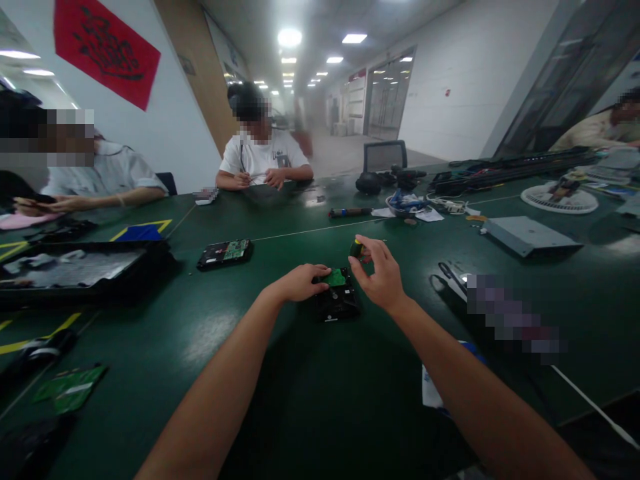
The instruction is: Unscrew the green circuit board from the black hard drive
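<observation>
A black hard drive [337, 301] with a green circuit board [337, 277] on top lies on the dark green table in front of me. My left hand [301, 282] rests on its left side, fingers curled over the edge of the board. My right hand [381, 273] hovers just right of the drive, fingers pinched round a small screwdriver [356, 249] with a dark, yellow-marked handle, held upright above the board.
A second hard drive [225, 253] lies further left. A black tray [75, 270] stands at the left, loose green boards [70, 388] near the left front. A grey flat case [530, 235], cables and tools lie to the right. Three other people sit around the table.
</observation>
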`<action>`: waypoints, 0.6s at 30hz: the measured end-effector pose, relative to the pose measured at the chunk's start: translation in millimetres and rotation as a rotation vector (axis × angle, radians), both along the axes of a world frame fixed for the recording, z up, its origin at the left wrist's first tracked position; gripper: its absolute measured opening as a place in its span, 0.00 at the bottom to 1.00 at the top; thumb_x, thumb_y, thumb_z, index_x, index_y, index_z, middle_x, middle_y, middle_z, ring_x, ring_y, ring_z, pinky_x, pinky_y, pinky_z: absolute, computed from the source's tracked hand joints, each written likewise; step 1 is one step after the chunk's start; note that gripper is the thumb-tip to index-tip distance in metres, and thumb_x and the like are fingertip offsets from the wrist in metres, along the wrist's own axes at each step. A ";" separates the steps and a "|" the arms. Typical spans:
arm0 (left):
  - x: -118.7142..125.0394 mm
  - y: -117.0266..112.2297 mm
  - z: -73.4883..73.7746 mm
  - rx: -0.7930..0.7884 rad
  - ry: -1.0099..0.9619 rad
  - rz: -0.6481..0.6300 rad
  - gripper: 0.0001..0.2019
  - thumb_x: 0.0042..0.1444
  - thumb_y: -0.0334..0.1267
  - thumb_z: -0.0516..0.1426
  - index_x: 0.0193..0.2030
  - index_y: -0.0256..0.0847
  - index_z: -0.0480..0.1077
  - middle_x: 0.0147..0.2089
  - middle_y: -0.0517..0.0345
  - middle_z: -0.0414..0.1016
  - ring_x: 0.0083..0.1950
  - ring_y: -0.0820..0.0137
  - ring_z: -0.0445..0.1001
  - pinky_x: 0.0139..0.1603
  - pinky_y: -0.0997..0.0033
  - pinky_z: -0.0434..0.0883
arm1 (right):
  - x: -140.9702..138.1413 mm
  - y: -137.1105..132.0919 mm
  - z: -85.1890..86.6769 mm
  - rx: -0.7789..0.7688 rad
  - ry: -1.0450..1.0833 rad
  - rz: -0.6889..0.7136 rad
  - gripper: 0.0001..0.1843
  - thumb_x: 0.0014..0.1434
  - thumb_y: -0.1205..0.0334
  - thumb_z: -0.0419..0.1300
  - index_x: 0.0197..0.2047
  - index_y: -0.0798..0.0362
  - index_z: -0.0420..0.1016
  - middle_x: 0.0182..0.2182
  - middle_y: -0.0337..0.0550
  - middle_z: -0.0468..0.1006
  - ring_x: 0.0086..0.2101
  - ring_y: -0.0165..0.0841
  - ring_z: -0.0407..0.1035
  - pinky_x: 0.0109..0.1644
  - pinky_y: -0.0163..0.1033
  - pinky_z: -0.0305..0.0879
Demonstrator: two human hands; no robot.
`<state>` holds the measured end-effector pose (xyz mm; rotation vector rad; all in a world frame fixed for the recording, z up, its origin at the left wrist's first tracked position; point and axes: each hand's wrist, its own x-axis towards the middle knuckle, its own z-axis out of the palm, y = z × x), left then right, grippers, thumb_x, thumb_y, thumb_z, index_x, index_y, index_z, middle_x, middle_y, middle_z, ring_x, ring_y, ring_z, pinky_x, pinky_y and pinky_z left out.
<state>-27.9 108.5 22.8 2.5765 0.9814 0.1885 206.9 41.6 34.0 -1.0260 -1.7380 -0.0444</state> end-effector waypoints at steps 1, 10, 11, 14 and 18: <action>0.2 -0.2 0.0 0.002 0.000 0.000 0.26 0.63 0.45 0.56 0.67 0.43 0.65 0.71 0.52 0.63 0.68 0.59 0.67 0.69 0.60 0.62 | -0.3 0.4 -0.9 -0.002 0.001 0.002 0.26 0.66 0.59 0.59 0.66 0.43 0.62 0.52 0.48 0.74 0.41 0.38 0.74 0.48 0.49 0.77; 0.1 -3.9 3.4 0.009 0.011 0.014 0.26 0.63 0.45 0.56 0.67 0.43 0.65 0.71 0.52 0.64 0.68 0.58 0.67 0.68 0.59 0.62 | -6.3 1.4 -1.0 -0.009 -0.040 0.020 0.28 0.66 0.57 0.59 0.67 0.42 0.61 0.49 0.46 0.75 0.41 0.39 0.74 0.46 0.50 0.77; 0.1 -3.9 2.9 0.009 0.008 0.015 0.26 0.63 0.45 0.56 0.68 0.43 0.65 0.71 0.52 0.64 0.68 0.58 0.67 0.68 0.59 0.62 | -7.5 1.5 -0.6 -0.014 -0.042 0.034 0.28 0.66 0.57 0.59 0.67 0.42 0.60 0.50 0.47 0.75 0.42 0.39 0.74 0.47 0.50 0.77; -0.1 -3.1 0.0 0.012 0.001 0.025 0.27 0.63 0.44 0.56 0.68 0.43 0.65 0.71 0.52 0.64 0.68 0.58 0.67 0.68 0.60 0.62 | -10.1 2.1 -1.4 -0.031 -0.035 0.063 0.29 0.67 0.60 0.56 0.69 0.42 0.57 0.54 0.48 0.74 0.42 0.39 0.74 0.50 0.52 0.76; -1.2 -1.3 -3.0 0.014 -0.011 0.008 0.27 0.63 0.45 0.56 0.68 0.41 0.65 0.71 0.51 0.64 0.68 0.58 0.67 0.69 0.61 0.62 | -9.2 2.7 -4.0 -0.029 -0.022 0.034 0.30 0.66 0.59 0.57 0.69 0.43 0.57 0.52 0.48 0.74 0.41 0.38 0.74 0.49 0.51 0.76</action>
